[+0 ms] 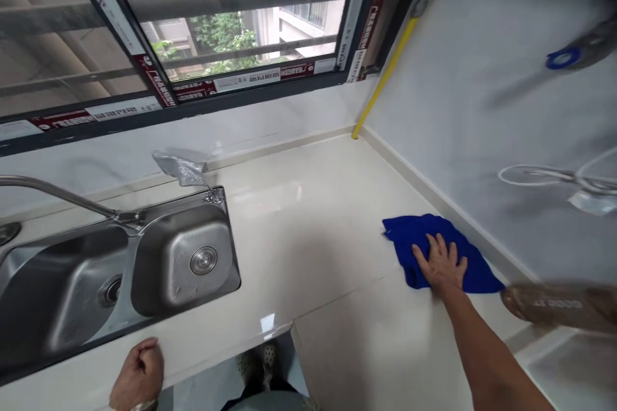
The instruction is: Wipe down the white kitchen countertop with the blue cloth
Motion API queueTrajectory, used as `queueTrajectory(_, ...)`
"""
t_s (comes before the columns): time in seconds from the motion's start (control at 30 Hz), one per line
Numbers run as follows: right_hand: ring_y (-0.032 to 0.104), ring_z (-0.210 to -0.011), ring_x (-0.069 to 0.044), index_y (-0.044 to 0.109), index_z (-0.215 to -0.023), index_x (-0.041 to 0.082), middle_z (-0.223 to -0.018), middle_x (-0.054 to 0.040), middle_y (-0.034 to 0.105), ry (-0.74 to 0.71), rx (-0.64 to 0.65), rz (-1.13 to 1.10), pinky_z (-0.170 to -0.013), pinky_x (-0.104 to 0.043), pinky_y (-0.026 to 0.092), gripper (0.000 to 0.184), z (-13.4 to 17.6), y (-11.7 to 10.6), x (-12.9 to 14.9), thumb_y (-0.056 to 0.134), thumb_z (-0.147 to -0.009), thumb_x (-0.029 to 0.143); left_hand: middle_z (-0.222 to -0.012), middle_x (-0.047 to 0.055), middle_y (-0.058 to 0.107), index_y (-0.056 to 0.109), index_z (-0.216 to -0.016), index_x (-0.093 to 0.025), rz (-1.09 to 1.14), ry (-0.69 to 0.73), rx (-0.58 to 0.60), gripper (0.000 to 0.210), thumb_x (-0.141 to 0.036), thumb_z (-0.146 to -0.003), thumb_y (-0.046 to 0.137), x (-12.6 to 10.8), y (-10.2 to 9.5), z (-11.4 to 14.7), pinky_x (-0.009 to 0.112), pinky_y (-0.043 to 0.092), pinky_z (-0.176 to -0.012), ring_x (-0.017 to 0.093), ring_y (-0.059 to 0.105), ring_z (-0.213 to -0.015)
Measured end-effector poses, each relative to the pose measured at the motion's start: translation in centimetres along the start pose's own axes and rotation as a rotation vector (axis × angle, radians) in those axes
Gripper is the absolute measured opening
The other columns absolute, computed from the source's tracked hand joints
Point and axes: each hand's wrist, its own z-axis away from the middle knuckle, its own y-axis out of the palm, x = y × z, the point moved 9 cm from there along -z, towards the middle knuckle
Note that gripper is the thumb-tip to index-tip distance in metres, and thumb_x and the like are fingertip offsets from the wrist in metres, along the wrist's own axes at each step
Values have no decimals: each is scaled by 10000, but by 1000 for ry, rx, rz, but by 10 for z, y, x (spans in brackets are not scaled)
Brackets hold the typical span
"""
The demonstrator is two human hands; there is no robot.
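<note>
My right hand (442, 264) lies flat on a dark blue cloth (470, 263), its fingers spread. The cloth is laid out, somewhat creased, on the pale countertop (308, 231) close to the right wall. My left hand (139, 372) rests as a loose fist on the front edge of the counter, below the sink, and I see nothing in it. A steel double-bowl sink (130, 282) is set into the counter on the left.
A curved metal faucet (72, 194) reaches over the sink. Crumpled silvery wrapping (182, 169) sits behind it. A yellow pipe (385, 80) climbs the corner. A brown cylindrical object (554, 305) lies at the right, near the cloth. Coiled white cable (544, 174) hangs from the wall.
</note>
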Motion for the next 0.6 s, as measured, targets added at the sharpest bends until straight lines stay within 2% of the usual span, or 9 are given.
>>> queueTrajectory(0.13, 108, -1477, -426, 275, -1549, 209, -1632, -89, 206, 85, -12, -38, -1154, -722, 92, 829, -11, 6, 0, 188, -903, 721, -778, 26, 655, 688, -982, -302, -69, -98, -12, 287, -365, -820, 460, 3, -4, 8, 318, 389, -552, 206, 503, -562)
queueTrajectory(0.27, 80, -1465, -480, 272, -1540, 106, -1615, -188, 199, 172, -46, -71, -1152, -728, 44, 881, -13, 7, 26, 215, -904, 712, -818, 30, 681, 692, -1018, -283, -93, -101, 25, 319, -365, -877, 418, 6, -2, 7, 295, 359, -566, 189, 492, -570)
queueTrajectory(0.4, 53, -1461, -496, 241, -1536, 44, -1604, -242, 179, 161, -31, -60, -1129, -761, 48, 916, -8, 14, 84, 218, -905, 707, -873, 33, 702, 690, -1038, -276, -95, -85, 5, 320, -359, -903, 412, 13, 2, 7, 285, 341, -573, 178, 504, -592)
queueTrajectory(0.6, 76, -1453, -496, 267, -1514, 1, -1578, -281, 216, -9, -45, -45, -1104, -781, 96, 841, 20, 22, 199, 217, -932, 606, -902, 39, 708, 696, -1039, -266, -77, -90, 32, 325, -337, -917, 403, 8, -1, 13, 282, 324, -584, 168, 499, -601)
